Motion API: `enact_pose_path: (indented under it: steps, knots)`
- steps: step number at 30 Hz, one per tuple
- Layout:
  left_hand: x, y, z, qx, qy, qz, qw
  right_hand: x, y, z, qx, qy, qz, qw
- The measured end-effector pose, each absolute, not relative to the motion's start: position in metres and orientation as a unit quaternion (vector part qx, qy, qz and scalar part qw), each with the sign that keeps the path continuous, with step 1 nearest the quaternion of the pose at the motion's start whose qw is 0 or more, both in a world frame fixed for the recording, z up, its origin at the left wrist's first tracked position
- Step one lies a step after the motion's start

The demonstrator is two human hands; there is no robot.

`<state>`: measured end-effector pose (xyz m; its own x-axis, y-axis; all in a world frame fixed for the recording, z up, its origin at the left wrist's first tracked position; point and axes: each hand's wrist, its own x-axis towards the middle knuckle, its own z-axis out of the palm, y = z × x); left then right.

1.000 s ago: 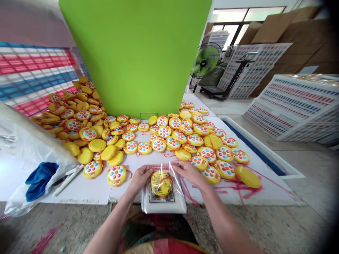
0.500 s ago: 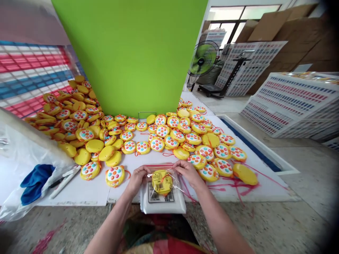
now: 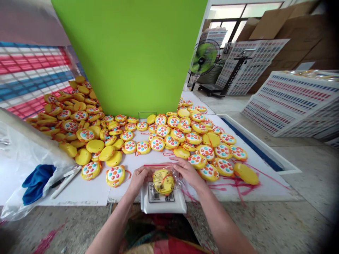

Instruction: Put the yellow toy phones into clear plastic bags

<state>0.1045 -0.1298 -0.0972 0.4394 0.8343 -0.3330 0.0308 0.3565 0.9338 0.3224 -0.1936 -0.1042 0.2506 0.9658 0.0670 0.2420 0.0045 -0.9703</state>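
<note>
- Head view: with the left hand [image 3: 141, 175], pinching the upper left corner of a clear bag [image 3: 177, 177] between thumb and fingertips.
- With the right hand [image 3: 186, 171], reaching over the bag's upper right side, fingers loosely parted, index near the top edge; cannot tell if pinching film beneath.
- Between both hands, inside the bag: one yellow toy [image 3: 163, 181], back facing up, dark print and an orange cord across it.
- Along the top edge, from hand to hand: a red strip [image 3: 159, 165]; too small to tell if pressed closed.
- Just below the grip, under the toy: a stack of clear bags [image 3: 165, 208] with a printed panel.
- Beyond the grip and to both sides: many more toys [image 3: 157, 144], heaped higher at far left, on a white table [image 3: 100, 192].
- Left of the left hand: a blue cloth [image 3: 38, 183]; right of the right hand: pink strings [image 3: 242, 187].
- Could crease or skew the top edge if pulling unevenly, with the right side crumpled; could let the toy slide upward if tipping the bag with its edge unsealed.
- Compared with half a second ago: right fingers less tightly gathered at the corner, film beside them more bunched; toy still between the hands.
</note>
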Motion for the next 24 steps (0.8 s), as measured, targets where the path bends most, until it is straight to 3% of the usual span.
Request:
enact_pose_path:
  steps: [3,6,8,10,14,19,24]
  knots:
    - [0.108,-0.131,-0.103,0.526,0.460,0.285,0.656,0.351,-0.200,-0.078,-0.623,-0.431,0.313,0.574]
    - [0.113,-0.132,-0.106,0.657,0.481,0.250,0.523,0.383,-0.207,-0.052,-0.618,-0.287,0.045,0.730]
    - [0.119,-0.135,-0.106,0.753,0.474,0.226,0.396,0.395,-0.211,-0.046,-0.601,-0.251,-0.068,0.756]
    - [0.126,-0.139,-0.104,0.821,0.459,0.193,0.279,0.397,-0.214,-0.053,-0.642,-0.308,-0.082,0.697]
    - [0.139,-0.149,-0.106,0.880,0.448,0.110,0.115,0.383,-0.220,-0.096,-0.735,-0.492,-0.072,0.461]
    - [0.142,-0.154,-0.115,0.888,0.446,0.094,0.059,0.374,-0.222,-0.136,-0.777,-0.564,-0.132,0.244]
    - [0.139,-0.151,-0.120,0.895,0.428,0.126,0.020,0.377,-0.218,-0.138,-0.772,-0.599,-0.149,0.153]
